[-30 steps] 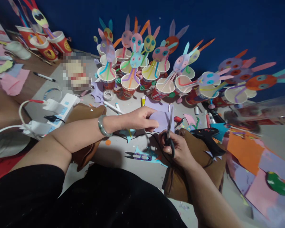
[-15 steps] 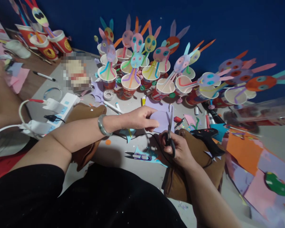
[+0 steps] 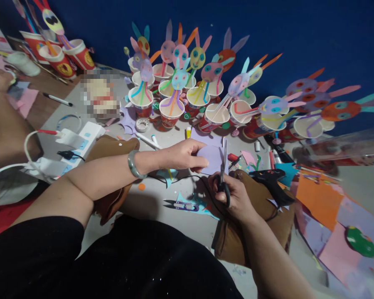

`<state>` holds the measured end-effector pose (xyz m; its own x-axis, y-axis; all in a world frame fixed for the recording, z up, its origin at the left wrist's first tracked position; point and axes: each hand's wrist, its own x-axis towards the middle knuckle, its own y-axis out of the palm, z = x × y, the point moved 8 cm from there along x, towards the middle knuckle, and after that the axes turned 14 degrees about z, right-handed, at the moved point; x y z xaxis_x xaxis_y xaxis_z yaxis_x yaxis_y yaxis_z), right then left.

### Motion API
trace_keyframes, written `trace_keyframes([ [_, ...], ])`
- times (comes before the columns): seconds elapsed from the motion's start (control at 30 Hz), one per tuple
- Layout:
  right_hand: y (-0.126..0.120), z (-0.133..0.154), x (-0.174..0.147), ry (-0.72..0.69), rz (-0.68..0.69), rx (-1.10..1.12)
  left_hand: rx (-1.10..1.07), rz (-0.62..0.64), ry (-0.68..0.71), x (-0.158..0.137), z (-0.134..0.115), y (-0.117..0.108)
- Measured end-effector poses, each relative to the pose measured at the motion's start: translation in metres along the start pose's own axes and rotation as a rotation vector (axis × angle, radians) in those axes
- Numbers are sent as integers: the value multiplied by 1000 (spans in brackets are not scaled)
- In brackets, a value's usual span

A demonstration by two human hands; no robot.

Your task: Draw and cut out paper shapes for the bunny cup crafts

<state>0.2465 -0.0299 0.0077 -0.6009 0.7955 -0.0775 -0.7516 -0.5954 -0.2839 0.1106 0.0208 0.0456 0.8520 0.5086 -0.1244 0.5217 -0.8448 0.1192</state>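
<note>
A rounded piece of purple paper [image 3: 211,158] is pinched between the thumb and fingers of my left hand [image 3: 193,154]. My right hand [image 3: 233,195] grips black-handled scissors [image 3: 225,160], fingers through the loops. The blades point away from me and lie at the paper's right edge. Below my hands, purple thread snips [image 3: 182,205] rest on light blue paper scraps [image 3: 202,209]. More purple paper [image 3: 202,135] lies just beyond the piece in my hand.
Several paper cups [image 3: 171,112] with paper rabbit figures stand along the blue wall. A black glue gun [image 3: 272,182] lies at right, near coloured paper sheets [image 3: 318,199]. A power strip [image 3: 84,143] with plugs is at left. Another person's arm [image 3: 9,112] reaches in there.
My hands, the purple paper and the scissors look almost unmoved. At the far left, the other person's hand and arm have shifted slightly.
</note>
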Motion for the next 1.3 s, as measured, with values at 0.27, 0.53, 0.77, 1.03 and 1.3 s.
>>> trace_keyframes([
  [0.27,0,1,0,13,-3,1,-12,4,23,0,0,-1],
  [0.53,-1,3,1,12,-12,-5,-13,-5,16,-2,-2,-4],
  [0.77,-2,1,1,18,-24,-8,-19,-1,30,-1,-2,-4],
  [1.03,0,1,1,37,0,-8,31,3,45,-1,-1,-3],
  [1.3,-1,-1,0,25,-2,-29,45,11,10,-1,-2,-3],
])
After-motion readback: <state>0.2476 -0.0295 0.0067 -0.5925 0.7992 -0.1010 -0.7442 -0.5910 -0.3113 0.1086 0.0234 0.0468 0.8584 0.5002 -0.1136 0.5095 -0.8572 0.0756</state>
